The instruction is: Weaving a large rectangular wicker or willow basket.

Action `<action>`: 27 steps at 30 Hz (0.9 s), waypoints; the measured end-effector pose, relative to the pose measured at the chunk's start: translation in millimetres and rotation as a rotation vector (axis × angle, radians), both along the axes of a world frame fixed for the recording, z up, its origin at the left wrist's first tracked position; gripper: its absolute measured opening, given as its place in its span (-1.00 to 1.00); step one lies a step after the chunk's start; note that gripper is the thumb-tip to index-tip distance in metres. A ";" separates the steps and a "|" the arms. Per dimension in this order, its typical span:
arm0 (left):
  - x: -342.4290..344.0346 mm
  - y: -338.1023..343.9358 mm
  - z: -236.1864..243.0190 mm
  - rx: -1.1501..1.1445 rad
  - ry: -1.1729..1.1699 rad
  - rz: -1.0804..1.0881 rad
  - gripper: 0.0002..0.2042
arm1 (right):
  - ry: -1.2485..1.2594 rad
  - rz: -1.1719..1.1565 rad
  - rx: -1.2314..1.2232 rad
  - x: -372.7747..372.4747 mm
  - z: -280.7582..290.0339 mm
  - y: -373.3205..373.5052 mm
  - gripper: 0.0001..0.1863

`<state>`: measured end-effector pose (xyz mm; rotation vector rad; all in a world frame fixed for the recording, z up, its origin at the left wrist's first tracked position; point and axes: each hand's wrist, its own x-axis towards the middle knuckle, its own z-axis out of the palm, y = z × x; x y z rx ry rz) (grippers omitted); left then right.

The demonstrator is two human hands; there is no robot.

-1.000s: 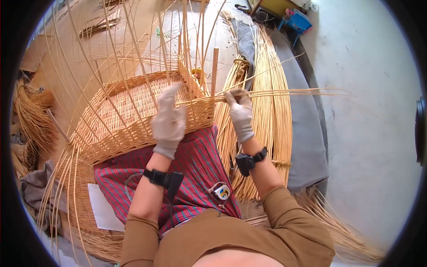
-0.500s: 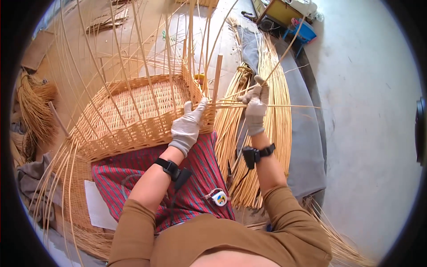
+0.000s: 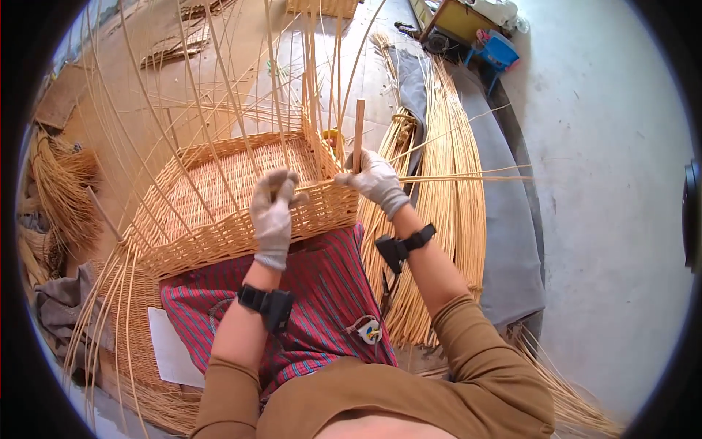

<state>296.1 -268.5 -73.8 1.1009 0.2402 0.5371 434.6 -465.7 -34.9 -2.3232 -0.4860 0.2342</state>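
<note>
A half-woven wicker basket (image 3: 241, 238) rests tilted across my lap, with tall upright rods along its sides. My right hand (image 3: 375, 179), in a pale work glove, closes at its near right corner, beside a flat wooden stake (image 3: 359, 128). Long wicker strands (image 3: 468, 178) run out to the right from that grip; the palm hides how they meet the rim. My left hand (image 3: 272, 216), gloved too, is at the near rim, its fingers bent and apart from the thumb, with nothing visible between them.
Long bundles of wicker rods (image 3: 457, 219) lie to the right on grey cloth (image 3: 508, 241). A striped cloth (image 3: 307, 293) covers my lap, with a white tape measure (image 3: 369, 331) on it. At far right stand a blue stool (image 3: 499, 53) and a wooden cabinet (image 3: 461, 29). More wicker (image 3: 62, 183) lies left.
My right hand has come left from the loose strands to the basket's corner by the stake. My left hand has left that corner and slid left along the rim.
</note>
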 end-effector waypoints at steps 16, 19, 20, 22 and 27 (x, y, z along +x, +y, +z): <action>-142.2 106.6 3.9 0.383 0.290 -0.112 -0.76 | -0.796 -0.400 -0.260 24.5 -60.2 8.7 -0.69; -233.2 170.4 -13.8 0.129 0.515 0.376 -0.85 | -0.699 -0.537 -0.471 12.4 -35.1 24.6 -0.55; -250.5 185.3 -16.0 -0.039 0.472 0.457 -0.82 | -0.661 -0.526 -0.341 4.5 -20.7 33.4 -0.57; -271.4 208.4 -22.4 0.029 0.217 0.622 -0.74 | -0.929 -0.553 0.055 -22.7 1.5 63.5 -0.49; -284.8 242.7 -26.2 0.989 0.560 0.617 -0.82 | 0.089 0.511 0.966 -164.0 11.4 221.8 -0.48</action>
